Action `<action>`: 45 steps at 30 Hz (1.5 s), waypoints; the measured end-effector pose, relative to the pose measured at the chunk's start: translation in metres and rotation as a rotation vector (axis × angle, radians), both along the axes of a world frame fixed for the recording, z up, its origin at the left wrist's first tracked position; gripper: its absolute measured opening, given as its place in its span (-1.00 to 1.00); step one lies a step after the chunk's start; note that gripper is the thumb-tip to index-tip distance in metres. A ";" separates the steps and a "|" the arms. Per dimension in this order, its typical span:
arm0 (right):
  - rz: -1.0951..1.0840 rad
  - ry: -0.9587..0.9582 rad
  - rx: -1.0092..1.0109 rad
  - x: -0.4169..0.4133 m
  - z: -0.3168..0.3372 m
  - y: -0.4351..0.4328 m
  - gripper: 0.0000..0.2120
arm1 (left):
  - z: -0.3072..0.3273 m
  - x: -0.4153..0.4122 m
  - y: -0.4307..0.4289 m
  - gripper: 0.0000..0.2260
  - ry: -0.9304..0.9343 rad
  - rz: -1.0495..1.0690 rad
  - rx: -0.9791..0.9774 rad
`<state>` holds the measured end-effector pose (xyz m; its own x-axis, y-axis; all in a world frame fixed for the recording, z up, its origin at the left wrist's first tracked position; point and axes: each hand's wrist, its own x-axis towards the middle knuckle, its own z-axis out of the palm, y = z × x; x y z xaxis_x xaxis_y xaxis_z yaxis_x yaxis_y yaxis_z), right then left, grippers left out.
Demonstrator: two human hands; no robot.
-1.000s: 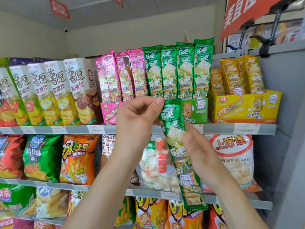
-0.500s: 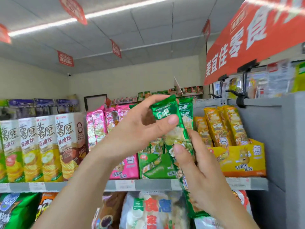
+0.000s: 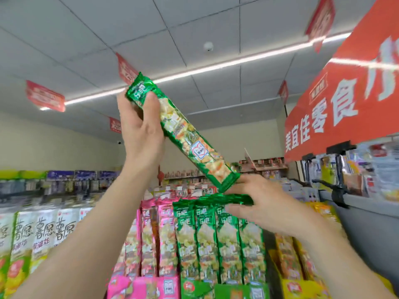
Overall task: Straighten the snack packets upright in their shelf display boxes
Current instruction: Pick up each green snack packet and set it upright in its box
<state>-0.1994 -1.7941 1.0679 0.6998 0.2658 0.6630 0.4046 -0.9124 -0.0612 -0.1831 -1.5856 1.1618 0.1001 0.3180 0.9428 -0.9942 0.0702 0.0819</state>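
A long green snack packet (image 3: 185,134) is held high and tilted, its top end up left and its bottom end down right. My left hand (image 3: 140,128) grips its upper end, thumb across the front. My right hand (image 3: 265,203) is at the packet's lower end, with fingers over the top edges of the upright green packets (image 3: 218,240). These stand in a row in a green display box (image 3: 200,290). Whether the right hand pinches anything is unclear.
Pink packets (image 3: 155,238) stand in a pink box (image 3: 138,288) to the left, yellow packets (image 3: 289,255) in a yellow box to the right. White and yellow chip cartons (image 3: 41,236) fill the far left. A red banner (image 3: 345,100) and a grey shelf (image 3: 362,210) hang at right.
Both hands have raised the green packet well above the boxes, and it now tilts down to the right. My right hand slid to its lower end at the tops of the standing packets. The view tipped upward.
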 end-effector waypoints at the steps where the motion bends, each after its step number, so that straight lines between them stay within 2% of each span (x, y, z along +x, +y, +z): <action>1: 0.015 0.025 0.001 0.002 -0.004 -0.003 -0.61 | 0.005 0.006 0.000 -0.92 -0.015 0.027 -0.016; 4: 0.076 0.076 0.054 0.003 -0.012 -0.007 -0.67 | 0.009 0.024 -0.005 -0.92 -0.008 0.082 0.041; 8: 0.133 0.128 0.119 0.005 -0.009 -0.013 -0.71 | -0.001 0.045 -0.016 -0.85 0.055 0.134 0.257; 14: 0.177 0.178 0.114 0.013 -0.006 -0.021 -0.67 | -0.012 0.060 -0.023 -0.91 0.094 0.134 0.428; 23: 0.207 0.258 -0.014 0.011 0.003 -0.029 -0.65 | -0.006 0.059 -0.019 -0.94 0.117 0.151 0.485; 29: 0.107 0.113 -0.019 0.008 0.001 -0.020 -0.72 | -0.001 0.050 -0.018 -0.93 0.100 0.079 0.548; 31: 0.124 0.086 0.021 0.009 -0.001 -0.020 -0.82 | -0.003 0.048 -0.021 -0.92 0.116 0.084 0.600; 33: 0.189 0.112 0.095 0.011 0.002 -0.023 -0.83 | -0.009 0.045 -0.028 -0.89 0.159 0.076 0.669; 36: 0.405 0.151 0.352 0.014 0.013 -0.026 -0.82 | -0.020 0.042 -0.038 -0.82 0.216 0.037 0.739; 38: 0.455 0.109 0.455 0.019 0.024 -0.025 -0.74 | -0.025 0.039 -0.040 -0.79 0.233 0.066 0.757; 39: 0.456 0.100 0.451 0.021 0.030 -0.023 -0.63 | -0.026 0.039 -0.040 -0.77 0.244 0.102 0.780; 42: 0.344 0.109 0.284 0.027 0.042 -0.015 -0.34 | -0.033 0.038 -0.038 -0.73 0.329 0.261 0.918; 44: 0.259 0.179 0.150 0.029 0.044 -0.014 -0.30 | -0.040 0.036 -0.037 -0.75 0.374 0.369 1.032; 45: 0.264 0.240 0.119 0.030 0.044 -0.016 -0.35 | -0.044 0.036 -0.037 -0.80 0.375 0.412 1.086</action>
